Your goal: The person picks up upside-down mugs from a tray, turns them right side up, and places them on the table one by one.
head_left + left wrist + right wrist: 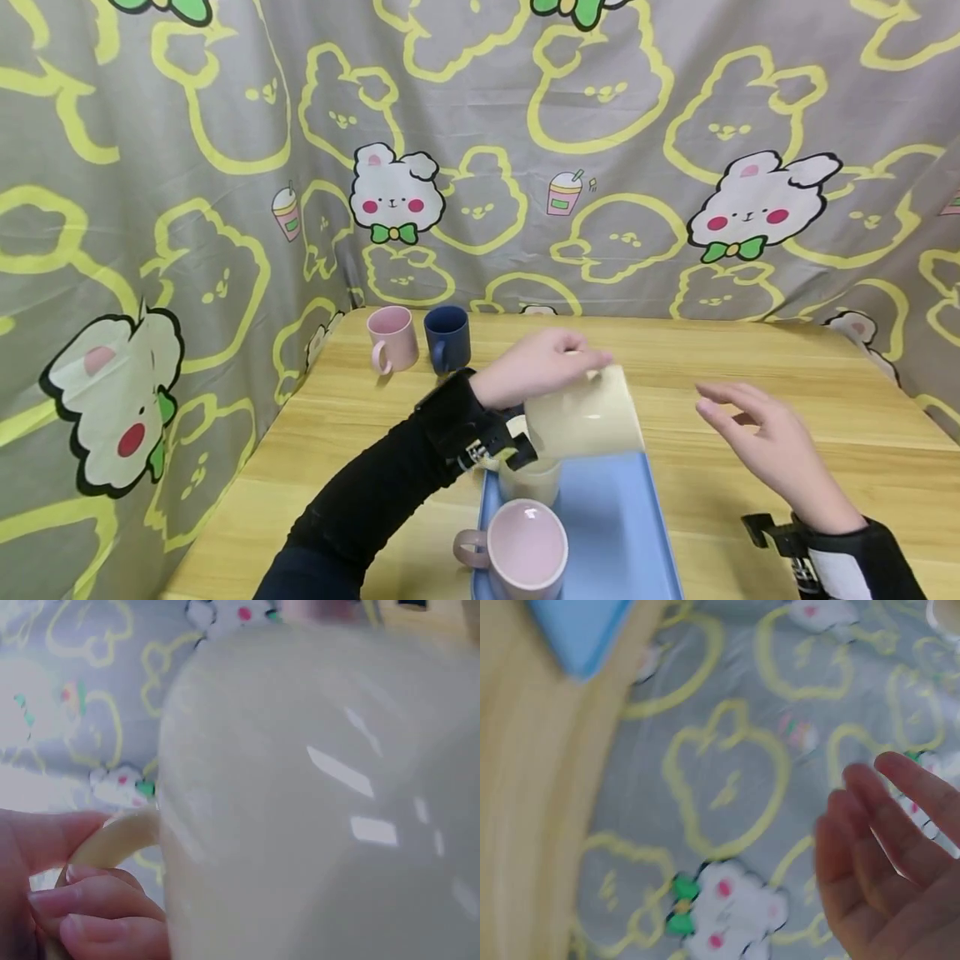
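2 prob. done: pink mug (527, 550), cream mug (534, 483) on tray (615, 521).
L grip (536, 367) has 3rd mug (588, 418) above; R grip (776, 450) empty. Navy mug (450, 333), rear pink mug (396, 337) beyond tray, prob. pending.

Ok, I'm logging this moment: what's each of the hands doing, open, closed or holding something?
Left hand: holding a tilted cream mug by its handle.
Right hand: open, holding nothing.

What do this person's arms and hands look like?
The left hand and right hand are bare. The left sleeve is black, turning dark navy lower in view. The left wrist strap and right wrist strap are black, each with a dark bracket; the right one shows a white panel.
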`<state>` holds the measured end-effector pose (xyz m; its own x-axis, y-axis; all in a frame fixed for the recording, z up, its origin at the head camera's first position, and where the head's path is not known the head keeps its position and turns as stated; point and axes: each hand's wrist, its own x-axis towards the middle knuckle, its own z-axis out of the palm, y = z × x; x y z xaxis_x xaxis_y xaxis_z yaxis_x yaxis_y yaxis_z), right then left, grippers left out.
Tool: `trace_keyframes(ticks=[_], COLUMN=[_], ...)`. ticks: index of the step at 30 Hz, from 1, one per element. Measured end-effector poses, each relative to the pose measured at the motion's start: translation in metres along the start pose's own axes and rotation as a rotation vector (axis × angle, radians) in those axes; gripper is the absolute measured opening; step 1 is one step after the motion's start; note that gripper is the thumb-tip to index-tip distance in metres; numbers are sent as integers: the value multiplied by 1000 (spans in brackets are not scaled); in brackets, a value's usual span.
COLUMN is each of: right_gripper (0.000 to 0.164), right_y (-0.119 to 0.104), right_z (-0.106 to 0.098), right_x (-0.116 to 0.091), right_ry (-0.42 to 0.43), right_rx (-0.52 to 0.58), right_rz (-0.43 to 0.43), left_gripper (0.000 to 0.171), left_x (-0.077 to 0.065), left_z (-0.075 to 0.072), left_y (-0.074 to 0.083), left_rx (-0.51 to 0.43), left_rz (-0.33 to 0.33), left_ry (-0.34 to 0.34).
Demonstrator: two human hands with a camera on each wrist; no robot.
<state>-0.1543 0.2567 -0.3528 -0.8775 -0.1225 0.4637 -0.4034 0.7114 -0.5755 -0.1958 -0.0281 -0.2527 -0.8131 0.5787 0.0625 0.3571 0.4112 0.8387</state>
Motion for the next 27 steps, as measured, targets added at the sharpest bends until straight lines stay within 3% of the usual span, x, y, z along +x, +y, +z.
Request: trace_keyframes(ticks=[5,9,14,18,22,23,25,27], right_gripper=[53,66,74,75,76,76,75,75], right_y=[32,49,59,60,62,62,63,63], right_z=[1,3,9,12,13,13,14,15], right_x=[-16,-25,-27,-28,-29,-30,-30,-31], right_ry=[-79,-184,-268,-264,-260,-256,-260,-265], right_rx=[-69,-151,-264,-273,-248,-242,-232,-222], right_rz=[59,117,145,153,172,173,178,183], left_gripper=[40,46,37,35,37,36,34,33], left_x=[9,17,27,38,50,52,76,104], left_z=[-26,-48,-64,-68,-66,-65,-64,-63], left_y=[-13,-30,-47,-62,-86,-94,-145,-207], left_rx=[-278,-500,-710,-795,-782,-776,-773,-797], left_rz=[-68,-103,-139,-162,-147,-133,-99,-48], left_ry=[39,122,267,358,436,445,447,423])
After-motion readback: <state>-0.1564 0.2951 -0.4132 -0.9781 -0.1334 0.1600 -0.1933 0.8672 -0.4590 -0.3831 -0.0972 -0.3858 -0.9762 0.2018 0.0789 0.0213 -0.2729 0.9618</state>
